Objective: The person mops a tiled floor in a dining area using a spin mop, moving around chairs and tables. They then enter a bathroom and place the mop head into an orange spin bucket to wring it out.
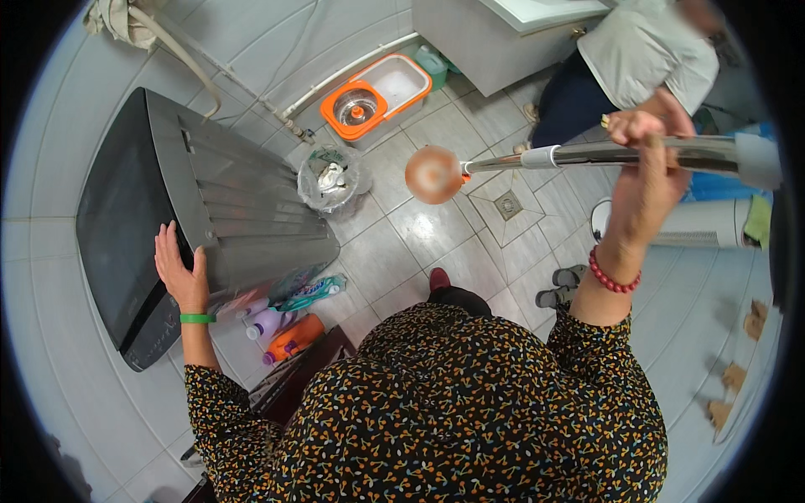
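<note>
My left hand (182,267), with a green band at the wrist, lies flat with its fingers extended on the lid edge of a dark grey washing machine (251,207). A red bead bracelet circles the wrist of my right hand (654,188), which grips a shiny metal mop pole (591,154) with white plastic collars. The pole runs leftward to a round, brownish, blurred thing (434,175) over the tiled floor; what it is cannot be told. Close beside my right hand, another person's hand (638,124) is at the pole, perhaps touching it.
The other person (641,56) stands at the upper right beside a sink cabinet (497,44). An orange-and-white mop bucket (402,82) sits by the wall, near a lined waste bin (333,182). Detergent bottles (292,339) stand below the washer. Grey slippers (556,289) lie near a floor drain (507,204).
</note>
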`<state>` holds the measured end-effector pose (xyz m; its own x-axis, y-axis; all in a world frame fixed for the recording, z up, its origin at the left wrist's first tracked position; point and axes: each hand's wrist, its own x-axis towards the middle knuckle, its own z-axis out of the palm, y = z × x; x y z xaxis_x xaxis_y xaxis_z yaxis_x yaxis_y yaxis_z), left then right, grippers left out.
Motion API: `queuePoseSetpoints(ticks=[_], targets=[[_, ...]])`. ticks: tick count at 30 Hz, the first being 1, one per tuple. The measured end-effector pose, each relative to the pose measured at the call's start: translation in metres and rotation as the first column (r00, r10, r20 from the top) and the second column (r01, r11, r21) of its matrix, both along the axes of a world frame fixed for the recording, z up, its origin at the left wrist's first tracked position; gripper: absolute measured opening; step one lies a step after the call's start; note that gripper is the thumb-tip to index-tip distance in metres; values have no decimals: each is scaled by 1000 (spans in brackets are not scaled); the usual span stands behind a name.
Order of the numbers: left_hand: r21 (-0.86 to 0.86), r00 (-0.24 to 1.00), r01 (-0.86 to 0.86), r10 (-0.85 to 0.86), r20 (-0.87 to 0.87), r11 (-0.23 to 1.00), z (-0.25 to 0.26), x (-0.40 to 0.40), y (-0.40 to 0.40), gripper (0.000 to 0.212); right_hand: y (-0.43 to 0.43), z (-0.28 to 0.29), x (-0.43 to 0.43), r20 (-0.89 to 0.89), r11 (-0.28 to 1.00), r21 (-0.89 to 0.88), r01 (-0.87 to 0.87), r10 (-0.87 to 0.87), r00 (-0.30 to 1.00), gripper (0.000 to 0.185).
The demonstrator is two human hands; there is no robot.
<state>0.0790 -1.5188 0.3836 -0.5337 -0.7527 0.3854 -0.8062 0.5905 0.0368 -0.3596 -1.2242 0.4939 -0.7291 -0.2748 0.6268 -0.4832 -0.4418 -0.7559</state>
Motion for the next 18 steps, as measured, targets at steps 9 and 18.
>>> queuePoseSetpoints(ticks=[9,18], targets=[[47,999,27,-25,-47,999,-6,-1,-6,59,-65,9,-15,-86,999,20,-37,38,996,17],[14,997,45,-44,-69,999,0,4,-3,55,-103,11,0,-12,997,73,-36,37,999,11]])
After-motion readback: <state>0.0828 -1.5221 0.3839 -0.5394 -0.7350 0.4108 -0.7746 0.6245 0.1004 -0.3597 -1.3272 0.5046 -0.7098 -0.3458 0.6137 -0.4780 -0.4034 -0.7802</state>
